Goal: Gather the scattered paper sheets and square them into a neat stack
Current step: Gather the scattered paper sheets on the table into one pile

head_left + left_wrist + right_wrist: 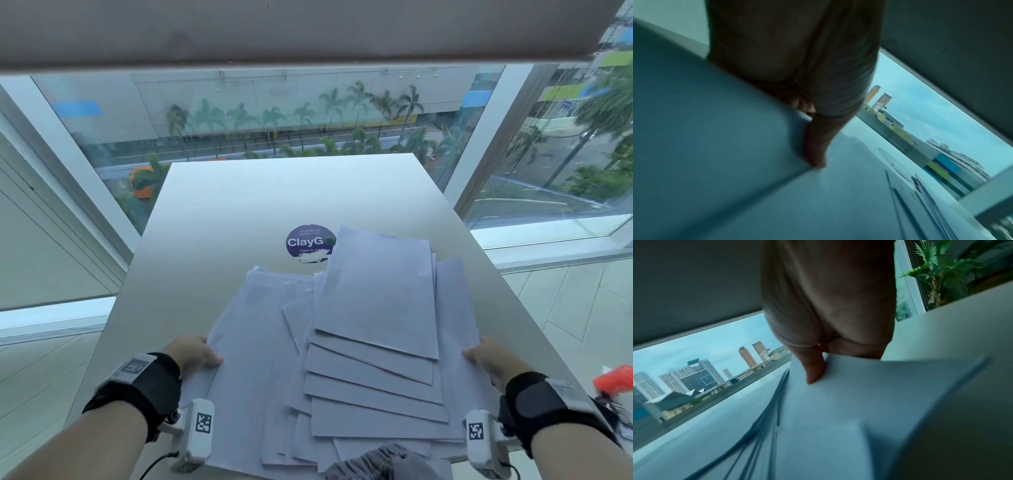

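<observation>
Several white paper sheets [359, 342] lie fanned and overlapping on the near half of a pale table [239, 205]. My left hand [195, 353] holds the left edge of the pile, thumb on top of the outer sheet [735, 146] and fingers under it. My right hand [486, 356] holds the right edge the same way, its thumb pressed on the top sheet [879, 394], which bows up a little. Staggered sheet edges [764, 434] show beside the thumb.
A round purple "ClayGo" sticker [308, 241] sits mid-table, partly under the paper. A red and white object [615, 383] lies at the table's right edge. Grey fabric [380, 462] shows at the near edge. Large windows surround the table.
</observation>
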